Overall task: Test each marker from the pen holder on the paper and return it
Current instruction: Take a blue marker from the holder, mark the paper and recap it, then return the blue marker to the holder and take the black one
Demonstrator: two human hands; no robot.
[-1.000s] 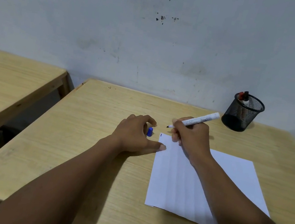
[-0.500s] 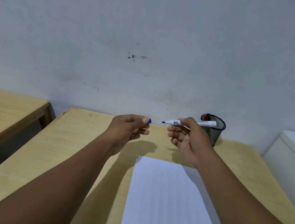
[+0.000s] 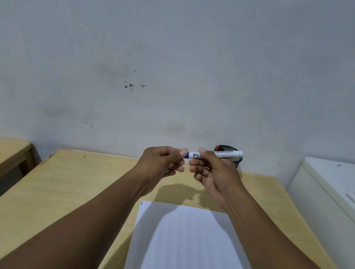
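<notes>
Above the counter [image 3: 82, 189] and paper [image 3: 194, 254], the right hand [image 3: 214, 175] grips the marker [image 3: 215, 154] lying level, tip toward the left hand [image 3: 162, 162], whose fingers [image 3: 183, 152] pinch the blue cap [image 3: 187, 155] at its end, the holder [image 3: 234, 159] just beyond.

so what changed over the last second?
Both hands rose off the table. The left hand brought the blue cap onto the tip of the marker held in the right hand. Paper and pen holder stayed put; both grips unchanged.
</notes>
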